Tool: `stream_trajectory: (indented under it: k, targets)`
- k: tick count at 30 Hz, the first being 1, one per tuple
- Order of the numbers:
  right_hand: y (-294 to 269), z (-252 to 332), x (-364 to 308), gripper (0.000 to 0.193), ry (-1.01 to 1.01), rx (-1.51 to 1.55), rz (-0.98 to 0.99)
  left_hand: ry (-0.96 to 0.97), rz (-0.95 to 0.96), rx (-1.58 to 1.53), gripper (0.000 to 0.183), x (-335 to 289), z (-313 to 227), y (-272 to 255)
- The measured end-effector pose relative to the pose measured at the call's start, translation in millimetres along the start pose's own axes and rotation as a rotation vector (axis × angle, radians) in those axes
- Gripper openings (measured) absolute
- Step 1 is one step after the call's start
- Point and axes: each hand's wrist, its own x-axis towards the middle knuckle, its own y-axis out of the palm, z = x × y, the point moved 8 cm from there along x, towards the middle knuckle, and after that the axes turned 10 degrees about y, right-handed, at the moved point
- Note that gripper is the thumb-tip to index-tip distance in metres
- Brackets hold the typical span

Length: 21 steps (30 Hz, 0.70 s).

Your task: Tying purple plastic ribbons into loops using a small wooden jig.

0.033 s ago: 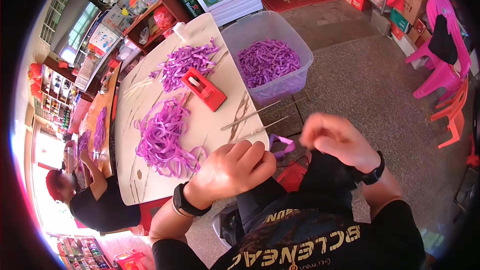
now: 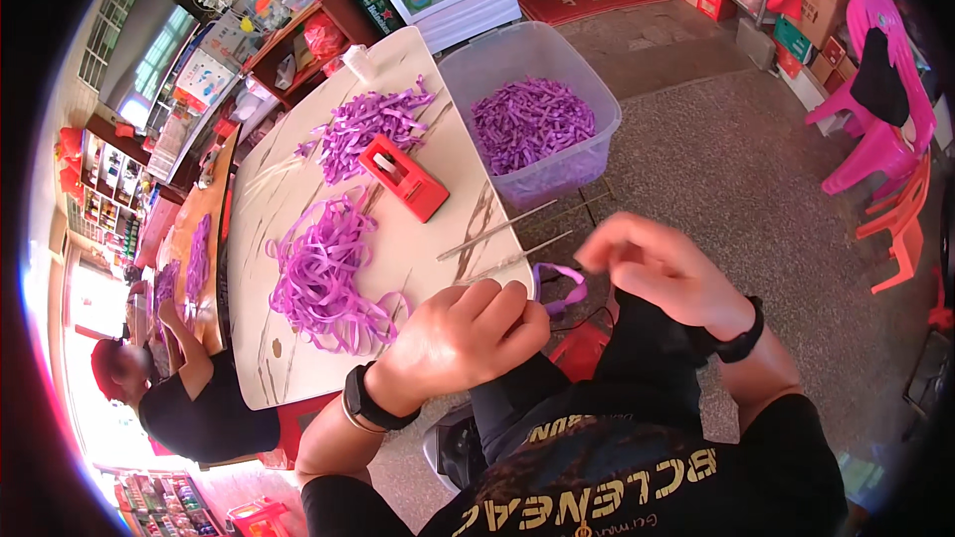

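While both hands meet just off the near corner of the desk (image 2: 298, 378), the work in hand looks like shaping or knotting a single purple ribbon strip (image 2: 563, 281) into a loop. The left hand (image 2: 460, 338) is curled, its fingers (image 2: 502, 310) bunched at the desk's edge with the strip's near end running in under the fingertips; they appear pinched shut on it, though the contact itself is hidden. The right hand (image 2: 662, 268) sits just beyond the loop, fingers (image 2: 609, 244) drawn together and blurred, so I cannot tell whether they grip the strip's far end or only brush it. Between the two sets of fingers the ribbon arches in a small open loop, clear of the desk and above the lap.

Past the left fingers, on the desk, lie two thin metal rods (image 2: 502, 244), then a loose heap of long purple ribbon (image 2: 323, 273), a red cutter-like tool (image 2: 403, 177), and farther off a pile of short cut strips (image 2: 368, 119). Beyond the right fingers stands a clear plastic bin (image 2: 587, 154) filled with finished purple pieces.

My judgement is that the loop is mid-forming. The next move would call for a firm pinch on both ends, steady tension across the arch, and care that the slippery strip does not twist.

Another person (image 2: 189, 393) sits far to the left of the fingers.
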Motion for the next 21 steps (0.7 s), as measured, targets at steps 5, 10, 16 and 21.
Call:
stream_trajectory:
  k: [5,10,16,21]
  targets:
    - [27.2,-9.9,16.9,0.021,0.168,0.031,0.332,0.008,-0.036,-0.103,0.023,1.6,1.8,-0.4]
    - [37.2,-28.2,17.6,0.022,0.316,0.062,0.51,-0.078,-0.095,-0.41,0.015,-5.7,14.1,9.9]
    - [22.3,20.2,11.1,0.008,-0.406,-0.666,-0.046,-0.793,-0.158,-1.894,0.011,-28.3,17.2,78.8]
    - [16.4,14.5,9.8,0.018,-0.363,-0.64,-0.021,-0.724,-0.157,-1.907,0.014,-23.9,15.1,77.9]
